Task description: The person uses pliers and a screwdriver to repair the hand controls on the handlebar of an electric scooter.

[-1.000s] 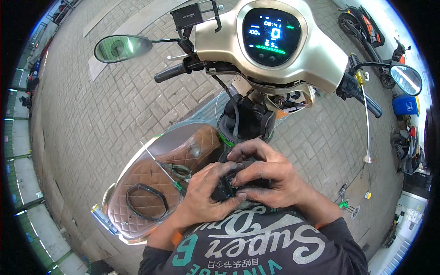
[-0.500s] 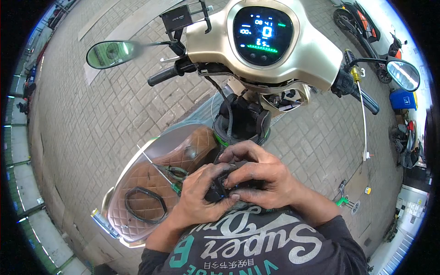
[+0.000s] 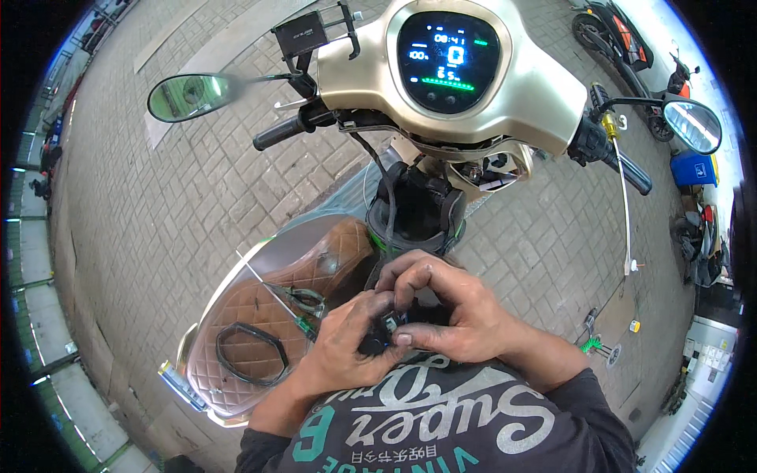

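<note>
My left hand and my right hand meet close to my chest. Between them is a small black plastic part, mostly covered by my fingers, so its exact kind is unclear. The left fingers wrap round it from the left. My right thumb and fingertips pinch at its right side. A black cable runs from the scooter's handlebar down toward my hands; whether it joins the part is hidden. Left of my hands, a screwdriver with a green handle rests on the brown quilted scooter seat.
A black ring-shaped strip lies on the seat. Ahead stands the gold scooter front with a lit dashboard and two mirrors. A black padded, hollow item sits below it. A green coiled cord lies on the paving at right.
My right index finger has lifted and curled back, and the right fingers have shifted on the black part, showing more of it. The left hand stays nearly in place.
</note>
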Tool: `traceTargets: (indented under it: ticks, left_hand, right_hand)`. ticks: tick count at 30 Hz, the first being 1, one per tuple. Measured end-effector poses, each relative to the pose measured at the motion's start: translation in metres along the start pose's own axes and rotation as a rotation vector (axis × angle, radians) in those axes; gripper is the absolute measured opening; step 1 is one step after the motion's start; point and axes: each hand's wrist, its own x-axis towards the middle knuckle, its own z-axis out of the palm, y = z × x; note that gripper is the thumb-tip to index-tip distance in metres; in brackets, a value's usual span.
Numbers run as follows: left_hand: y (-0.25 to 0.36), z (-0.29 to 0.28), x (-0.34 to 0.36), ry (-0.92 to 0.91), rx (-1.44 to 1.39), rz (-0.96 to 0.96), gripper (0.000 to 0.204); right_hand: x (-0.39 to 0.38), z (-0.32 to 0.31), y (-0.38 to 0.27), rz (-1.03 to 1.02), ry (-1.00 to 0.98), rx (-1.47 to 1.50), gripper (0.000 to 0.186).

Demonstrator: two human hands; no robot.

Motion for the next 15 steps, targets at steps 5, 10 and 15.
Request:
traceTargets:
  ticks: [5,10,15]
  left_hand:
    - [-0.0012,0.0017,-0.0043,-0.009,0.019,0.027,0.053]
    - [0.0006,0.0021,-0.0052,0.024,0.028,0.069,0.053]
    - [0.0064,0.0,0.0003,0.011,0.029,0.023,0.051]
  right_hand:
    - [-0.001,0.0029,-0.0022,-0.013,0.006,-0.009,0.028]
    - [0.0007,0.0036,-0.0048,-0.064,0.002,-0.052,0.027]
    - [-0.0011,0.0023,-0.0017,-0.066,0.026,-0.034,0.023]
